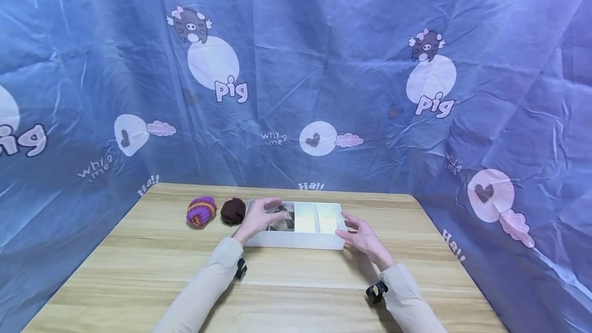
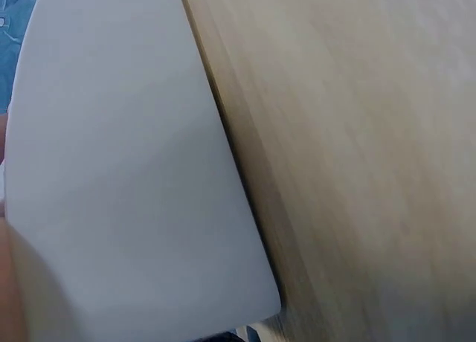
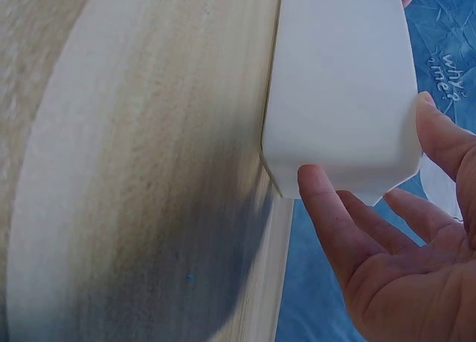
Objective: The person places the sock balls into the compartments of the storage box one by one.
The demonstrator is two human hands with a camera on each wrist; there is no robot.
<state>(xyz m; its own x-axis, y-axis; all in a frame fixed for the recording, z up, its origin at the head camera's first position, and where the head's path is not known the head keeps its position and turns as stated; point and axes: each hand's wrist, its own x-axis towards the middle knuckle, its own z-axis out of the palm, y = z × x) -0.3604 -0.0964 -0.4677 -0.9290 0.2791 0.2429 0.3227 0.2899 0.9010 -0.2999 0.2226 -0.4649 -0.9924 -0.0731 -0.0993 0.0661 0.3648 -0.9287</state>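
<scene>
On the wooden table stands a white divided box [image 1: 296, 240] with a row of compartments. My left hand [image 1: 259, 216] is over its left end, thumb and index finger spread apart above a dark grey bundle [image 1: 283, 224] in a compartment. In the left wrist view only slivers of the hand's skin [image 2: 9, 282] show beside the box's pale front wall [image 2: 134, 171]. At the other end, my right hand [image 1: 363, 238] grips the box's right corner. Seen from the right wrist, one fingertip [image 3: 314, 180] lies on the wall and other fingers curve round the end.
Left of the box lie a dark brown rolled bundle [image 1: 233, 211] and a purple and orange striped knit bundle [image 1: 201, 211]. The two right compartments [image 1: 316, 218] show bare bottoms. Blue printed cloth [image 1: 287, 91] hangs behind the table and along its sides.
</scene>
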